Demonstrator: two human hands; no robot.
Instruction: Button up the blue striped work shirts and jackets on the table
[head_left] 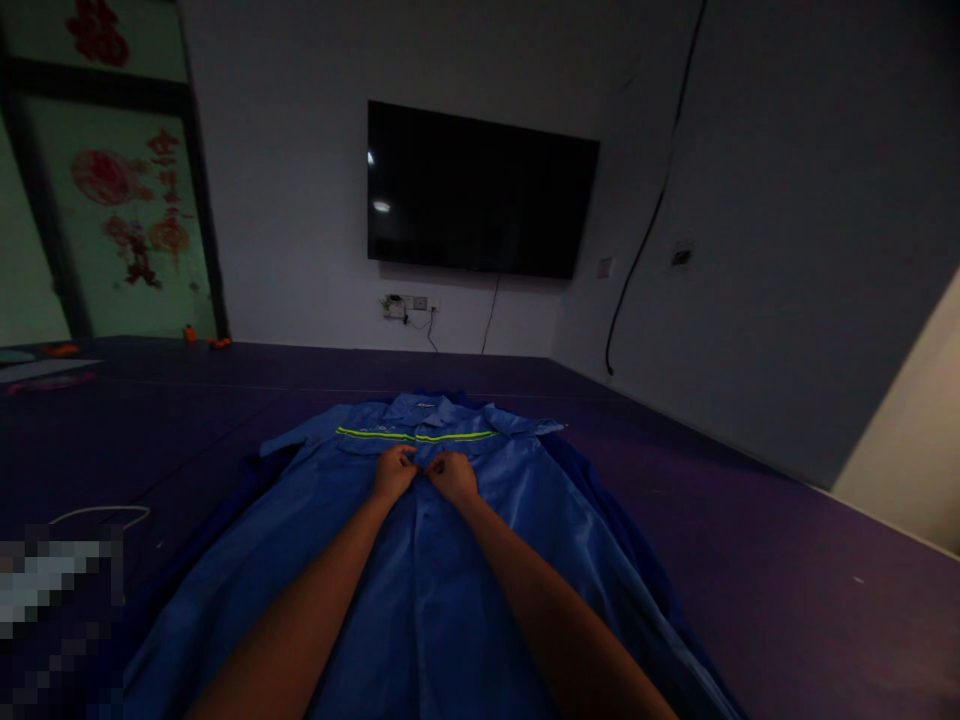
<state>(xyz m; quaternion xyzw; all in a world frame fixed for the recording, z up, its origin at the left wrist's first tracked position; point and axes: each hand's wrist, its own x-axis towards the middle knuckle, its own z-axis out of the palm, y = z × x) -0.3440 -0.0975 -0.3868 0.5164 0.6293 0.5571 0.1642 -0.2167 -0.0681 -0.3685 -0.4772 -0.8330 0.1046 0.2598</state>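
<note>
A blue short-sleeved work shirt (480, 560) with a yellow-green stripe across the chest lies flat, its collar pointing away from me. Both my hands meet at its front placket, just below the stripe. My left hand (395, 474) has its fingers pinched on the placket edge. Opposite it, my right hand (451, 474) pinches the placket too, fingers curled in. Whether a button sits between the fingertips is too small and dark to tell. Darker blue cloth (600, 490) shows from under the shirt along both sides.
Purple flooring (735, 550) surrounds the shirt. A white cord (105, 510) lies at the left beside a pixelated patch. Small orange objects (220, 343) sit near the glass door. Ahead, a television (480, 190) hangs on the wall, and a black cable (652, 220) dangles at the right.
</note>
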